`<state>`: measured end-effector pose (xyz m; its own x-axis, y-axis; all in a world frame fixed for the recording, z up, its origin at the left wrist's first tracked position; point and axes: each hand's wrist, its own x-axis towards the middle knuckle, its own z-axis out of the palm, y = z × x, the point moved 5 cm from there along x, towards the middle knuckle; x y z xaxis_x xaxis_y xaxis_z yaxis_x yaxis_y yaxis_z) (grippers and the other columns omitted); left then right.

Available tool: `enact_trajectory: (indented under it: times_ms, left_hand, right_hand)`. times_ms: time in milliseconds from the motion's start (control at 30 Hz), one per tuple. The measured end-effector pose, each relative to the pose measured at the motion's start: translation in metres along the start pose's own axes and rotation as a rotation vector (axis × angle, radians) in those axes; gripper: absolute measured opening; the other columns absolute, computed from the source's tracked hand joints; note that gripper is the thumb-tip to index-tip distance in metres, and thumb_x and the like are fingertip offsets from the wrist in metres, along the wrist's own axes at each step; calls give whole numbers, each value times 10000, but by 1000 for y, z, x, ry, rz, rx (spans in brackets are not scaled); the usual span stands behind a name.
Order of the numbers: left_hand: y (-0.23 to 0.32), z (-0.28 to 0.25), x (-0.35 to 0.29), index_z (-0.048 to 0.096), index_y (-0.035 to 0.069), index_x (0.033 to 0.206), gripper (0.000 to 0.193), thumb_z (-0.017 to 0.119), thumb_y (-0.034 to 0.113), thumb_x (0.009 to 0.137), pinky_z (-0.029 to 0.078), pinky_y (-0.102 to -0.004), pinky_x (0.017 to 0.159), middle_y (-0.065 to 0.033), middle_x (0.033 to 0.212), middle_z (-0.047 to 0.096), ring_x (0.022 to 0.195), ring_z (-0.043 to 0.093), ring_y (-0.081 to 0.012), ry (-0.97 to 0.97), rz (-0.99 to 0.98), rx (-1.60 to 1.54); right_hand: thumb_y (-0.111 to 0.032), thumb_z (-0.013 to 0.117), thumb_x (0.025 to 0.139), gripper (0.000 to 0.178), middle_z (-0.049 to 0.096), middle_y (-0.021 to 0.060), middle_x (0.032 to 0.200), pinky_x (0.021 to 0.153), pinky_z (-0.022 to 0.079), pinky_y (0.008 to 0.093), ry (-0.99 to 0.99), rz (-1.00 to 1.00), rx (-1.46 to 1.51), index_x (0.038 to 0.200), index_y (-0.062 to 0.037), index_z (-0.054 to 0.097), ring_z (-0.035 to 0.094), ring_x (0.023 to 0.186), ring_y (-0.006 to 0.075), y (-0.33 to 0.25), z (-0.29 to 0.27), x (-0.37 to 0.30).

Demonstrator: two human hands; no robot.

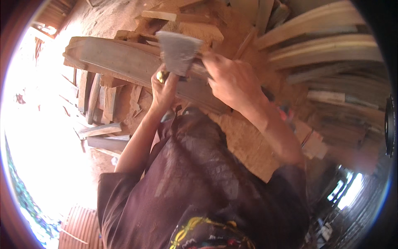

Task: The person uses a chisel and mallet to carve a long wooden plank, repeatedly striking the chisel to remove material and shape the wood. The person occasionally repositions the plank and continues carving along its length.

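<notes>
The step in hand looks like working a grey blade (179,52), held over the far edge of a long board (112,57). The left hand's (164,88) grip closes on its lower end; the right hand (232,81) blurs beside it, hold unclear. Next calls for steadiness. Timber (315,25) litters the earthen floor (244,139).

Bare left hand (164,88) is gripping a flat grey trapezoidal piece (179,50) near twelve o'clock; blurred right hand (234,83) is flanking it.

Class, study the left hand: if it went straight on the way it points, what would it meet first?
Probably the grey, flat, blade-like piece, directly ahead of the left hand in the picture; with blur and unclear depth, I cannot tell whether they touch.
</notes>
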<state>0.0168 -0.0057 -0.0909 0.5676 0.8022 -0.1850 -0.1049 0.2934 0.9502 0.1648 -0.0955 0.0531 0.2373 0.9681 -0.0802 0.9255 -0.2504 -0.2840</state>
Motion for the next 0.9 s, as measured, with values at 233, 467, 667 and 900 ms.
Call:
enact_trajectory:
  times_ms: [233, 467, 667, 900]
  left_hand:
    - [-31, -29, 10, 649, 2, 1084, 357, 633, 359, 1092, 627, -309, 643, -122, 980, 769, 885, 778, -217, 66, -287, -105]
    - [-30, -32, 17, 635, -22, 1173, 406, 625, 376, 1097, 633, -292, 595, -171, 1058, 770, 886, 790, -251, 120, -373, 23]
    - [-33, -29, 13, 624, 18, 1130, 275, 616, 290, 1097, 660, -332, 686, -198, 1053, 764, 1032, 774, -307, 124, -371, -286]
    - [-36, -46, 17, 584, 54, 1050, 243, 617, 292, 1088, 641, -357, 656, -147, 860, 717, 910, 771, -321, 26, -428, -556]
  right_hand:
    - [-174, 821, 875, 389, 742, 190, 925, 755, 567, 462, 242, 244, 346, 1200, -15, 677, 741, 845, 374, 59, -2, -58]
    - [-187, 839, 851, 416, 740, 106, 919, 772, 560, 405, 117, 989, 772, 1161, 36, 676, 696, 813, 227, 109, 76, -189]
    - [-223, 848, 840, 462, 735, 141, 978, 836, 554, 405, 24, 1152, 839, 1184, 38, 684, 691, 878, 261, 144, 150, -257]
    - [-281, 851, 836, 543, 729, 217, 1136, 970, 522, 456, 168, 897, 525, 1241, 38, 679, 689, 1088, 379, 157, 174, -257]
